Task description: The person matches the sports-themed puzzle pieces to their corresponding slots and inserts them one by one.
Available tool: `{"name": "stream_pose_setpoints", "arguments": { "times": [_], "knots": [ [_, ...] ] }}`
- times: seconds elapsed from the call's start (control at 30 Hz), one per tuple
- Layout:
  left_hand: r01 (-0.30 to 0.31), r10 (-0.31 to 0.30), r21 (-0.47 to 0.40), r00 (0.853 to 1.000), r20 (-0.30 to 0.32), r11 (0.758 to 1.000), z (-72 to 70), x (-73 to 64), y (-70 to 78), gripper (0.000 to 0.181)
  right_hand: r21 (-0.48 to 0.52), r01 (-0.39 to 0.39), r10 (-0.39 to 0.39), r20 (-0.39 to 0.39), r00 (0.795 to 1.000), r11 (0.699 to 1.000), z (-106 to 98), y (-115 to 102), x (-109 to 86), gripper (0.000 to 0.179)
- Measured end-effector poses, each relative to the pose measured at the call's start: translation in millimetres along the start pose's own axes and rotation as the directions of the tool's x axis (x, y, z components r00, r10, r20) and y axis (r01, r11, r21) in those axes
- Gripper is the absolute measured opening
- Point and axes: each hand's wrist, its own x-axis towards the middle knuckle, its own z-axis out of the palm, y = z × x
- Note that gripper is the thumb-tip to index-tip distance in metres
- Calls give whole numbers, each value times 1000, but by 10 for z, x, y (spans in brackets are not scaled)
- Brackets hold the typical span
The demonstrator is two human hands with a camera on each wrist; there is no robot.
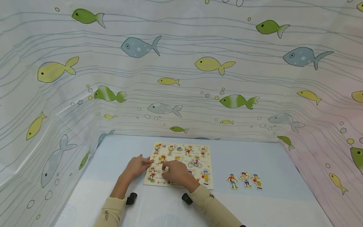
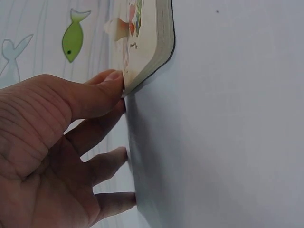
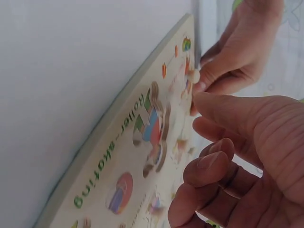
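A pale wooden puzzle board (image 1: 210, 176) with sports figures lies on the table. My left hand (image 1: 136, 167) is at its left edge; in the left wrist view the thumb tip touches the edge and the other fingers spread down to the table. Above the board's lower left part is my right hand (image 1: 178, 172). Its thumb and index finger stand apart in the right wrist view, the other fingers loosely bent, with nothing seen between them. A sunken roller-skating cutout (image 3: 152, 128) shows a printed figure. A small knob (image 3: 194, 75) stands up near my left thumb.
Three loose figure pieces lie in a row right of the board: a red-and-blue one (image 1: 233, 181), a purple-legged one (image 1: 245, 180) and a blue-capped one (image 1: 257, 181). A fish-patterned curtain (image 1: 187, 94) surrounds the table (image 1: 255, 208).
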Motion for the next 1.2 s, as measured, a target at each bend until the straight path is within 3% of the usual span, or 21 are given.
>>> {"name": "stream_pose_setpoints", "arguments": {
  "times": [0.4,0.67,1.2],
  "knots": [
    [26,-26,-13,1000,-4,1000,13,-17,-12,22,-58,-52,50,-30,998,997,-174,178,-216,10],
    [16,-16,-23,1000,-12,1000,-9,-27,24,23,-30,-102,100,-43,994,994,-317,365,-364,9],
    [34,-33,-35,999,9,999,8,2,-17,24,-2,-100,100,-56,993,995,-511,798,-593,9]
  ]
}}
